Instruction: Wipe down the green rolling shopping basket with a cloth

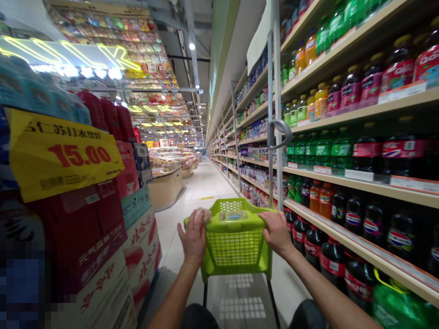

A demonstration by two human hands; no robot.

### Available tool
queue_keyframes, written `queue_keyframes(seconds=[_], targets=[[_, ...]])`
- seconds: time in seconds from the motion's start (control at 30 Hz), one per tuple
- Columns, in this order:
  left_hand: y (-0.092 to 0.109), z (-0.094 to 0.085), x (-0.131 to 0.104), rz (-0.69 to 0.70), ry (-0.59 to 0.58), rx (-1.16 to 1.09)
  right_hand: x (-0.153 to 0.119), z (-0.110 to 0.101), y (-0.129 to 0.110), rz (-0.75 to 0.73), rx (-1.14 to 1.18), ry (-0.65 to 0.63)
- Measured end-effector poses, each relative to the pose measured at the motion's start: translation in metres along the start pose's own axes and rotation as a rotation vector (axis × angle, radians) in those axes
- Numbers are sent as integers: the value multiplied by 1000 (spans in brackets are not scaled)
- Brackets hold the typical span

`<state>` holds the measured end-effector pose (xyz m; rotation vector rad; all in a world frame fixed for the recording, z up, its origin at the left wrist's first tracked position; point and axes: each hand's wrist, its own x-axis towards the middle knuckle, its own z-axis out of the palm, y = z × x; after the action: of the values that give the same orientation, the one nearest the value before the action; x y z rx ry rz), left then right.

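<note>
A small lime-green shopping cart [236, 249] with a latticed plastic basket stands in front of me in a store aisle. My right hand [277, 232] is closed over the right end of its handle [236, 223]. At the left end of the handle is my left hand [192, 238], its fingers bent over a crumpled pale wipe [205, 214] and its thumb sticking out to the side. The wipe's exact kind is hard to make out, and the fingers partly hide it. My knees show below, on either side of the cart.
Shelves of soda bottles [343, 148] line the right side, with a grey ladder handle [278, 134] jutting out. Stacked drink cartons [142, 256] with a yellow price sign [65, 153] stand close on the left. A tiled aisle [206, 178] runs ahead past a rounded display counter [167, 188].
</note>
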<state>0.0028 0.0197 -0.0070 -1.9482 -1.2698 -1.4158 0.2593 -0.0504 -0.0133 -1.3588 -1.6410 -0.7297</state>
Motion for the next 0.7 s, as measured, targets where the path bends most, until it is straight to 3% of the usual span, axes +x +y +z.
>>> queue_keyframes(seconds=[0.1,0.17,0.23,0.4,0.47,0.53,0.63,0.7], targets=[[-30,-4,3,-259,86,37,0,1,-1,15,2,9],[-32,-3,3,-302,117,40,-1,3,-2,25,4,16],[-17,1,0,-213,109,29,-1,4,-1,26,2,21],[40,11,-6,176,-2,-91,-2,3,4,4,-17,27],[44,11,-6,223,-22,-102,-2,2,5,-3,-21,29],[32,9,-3,182,-17,-83,-2,1,6,-6,-22,25],[1,3,3,-2,41,-34,-3,1,6,0,-16,16],[-5,2,7,-61,54,-43,-3,1,3,20,-4,14]])
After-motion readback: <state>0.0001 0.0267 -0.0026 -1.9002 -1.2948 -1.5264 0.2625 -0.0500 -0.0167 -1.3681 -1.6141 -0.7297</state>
